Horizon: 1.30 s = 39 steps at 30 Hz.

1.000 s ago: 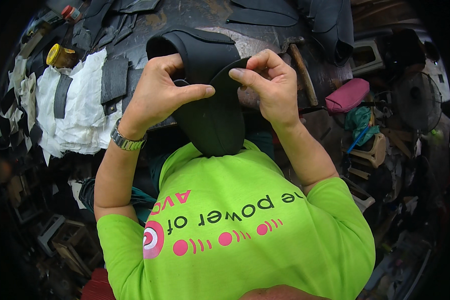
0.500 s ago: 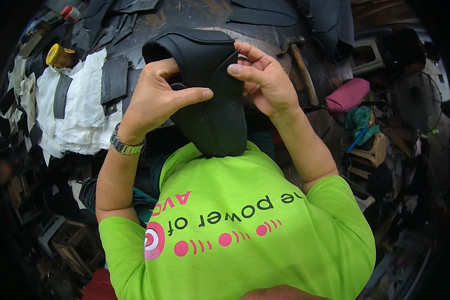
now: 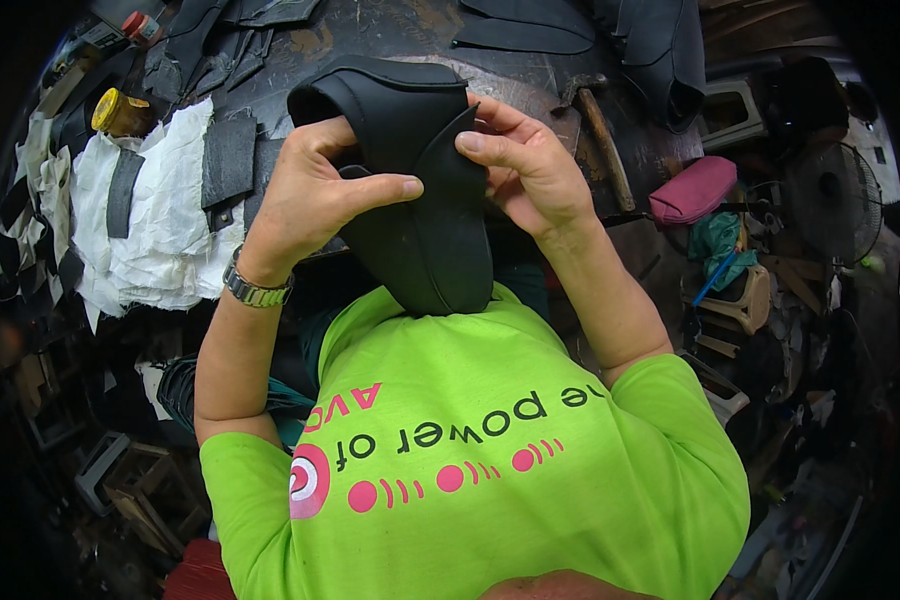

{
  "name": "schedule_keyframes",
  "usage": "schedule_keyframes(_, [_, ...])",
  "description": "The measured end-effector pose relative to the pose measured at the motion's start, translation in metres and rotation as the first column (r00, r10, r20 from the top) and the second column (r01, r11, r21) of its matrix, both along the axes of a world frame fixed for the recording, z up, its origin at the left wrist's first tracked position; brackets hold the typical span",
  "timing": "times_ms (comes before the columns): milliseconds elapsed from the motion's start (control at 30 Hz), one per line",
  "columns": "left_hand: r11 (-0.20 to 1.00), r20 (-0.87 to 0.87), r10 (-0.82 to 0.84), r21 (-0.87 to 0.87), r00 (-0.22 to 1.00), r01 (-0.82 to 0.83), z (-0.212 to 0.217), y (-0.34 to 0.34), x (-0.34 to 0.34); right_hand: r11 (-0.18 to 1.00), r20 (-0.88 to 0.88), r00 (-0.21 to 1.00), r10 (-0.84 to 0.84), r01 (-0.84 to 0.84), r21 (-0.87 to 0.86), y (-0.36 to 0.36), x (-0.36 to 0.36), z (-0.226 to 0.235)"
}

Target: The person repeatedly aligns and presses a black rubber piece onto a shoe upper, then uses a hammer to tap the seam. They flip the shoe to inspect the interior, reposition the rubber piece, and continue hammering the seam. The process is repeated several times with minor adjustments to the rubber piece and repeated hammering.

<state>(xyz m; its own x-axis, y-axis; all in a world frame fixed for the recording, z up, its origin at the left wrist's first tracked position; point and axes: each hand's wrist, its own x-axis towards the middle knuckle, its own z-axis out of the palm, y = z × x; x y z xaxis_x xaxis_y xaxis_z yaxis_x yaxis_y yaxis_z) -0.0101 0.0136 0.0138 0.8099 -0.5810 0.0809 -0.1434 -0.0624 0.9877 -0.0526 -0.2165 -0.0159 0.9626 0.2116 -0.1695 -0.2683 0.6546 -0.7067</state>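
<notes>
A dark, scuffed worktop (image 3: 370, 38) spans the far side, its near edge running behind the work; clutter crowds the dim room, with a fan (image 3: 835, 205) at the far right. White cloth (image 3: 175, 210) is heaped at the left. The black piece (image 3: 430, 240), curved around an open mouth, is held at the near edge, its lower end by the green shirt (image 3: 450, 430). The left hand (image 3: 320, 195) is clamped on it, fingers in the mouth, thumb outside; the right hand (image 3: 535, 175) pinches its right edge. A worn strip of surface separates them from the hammer (image 3: 605, 150). The pink pouch (image 3: 695, 190) hides its contents, as does the red-capped container (image 3: 140, 28); the yellow-lidded jar (image 3: 122, 113) looks brownish inside.
</notes>
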Motion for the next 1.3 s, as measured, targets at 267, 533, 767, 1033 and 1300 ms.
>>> schedule_keyframes(267, [0.999,0.040,0.017,0.027,0.999,-0.018,0.000,0.004,0.000,0.997,-0.007,0.998,0.068,-0.068,0.037,0.005,0.013,-0.006])
schedule_keyframes(533, [0.997,0.097,0.053,0.045,0.994,-0.057,0.000,0.005,-0.001,0.996,-0.051,0.994,0.093,-0.093,-0.005,0.020,0.009,0.003])
schedule_keyframes(767, [0.849,0.594,0.210,0.283,0.777,-0.446,0.004,0.003,-0.026,0.959,-0.054,0.996,0.073,-0.085,-0.272,0.013,0.006,0.011])
schedule_keyframes(1033, [0.865,0.638,0.231,0.211,0.735,-0.455,-0.011,0.011,-0.040,0.950,-0.145,0.967,0.212,-0.238,-0.201,0.008,0.004,0.010])
schedule_keyframes(1300, [0.896,0.648,0.182,0.201,0.739,-0.397,-0.010,0.010,-0.040,0.954,-0.184,0.971,0.152,-0.193,-0.228,0.019,0.005,0.010])
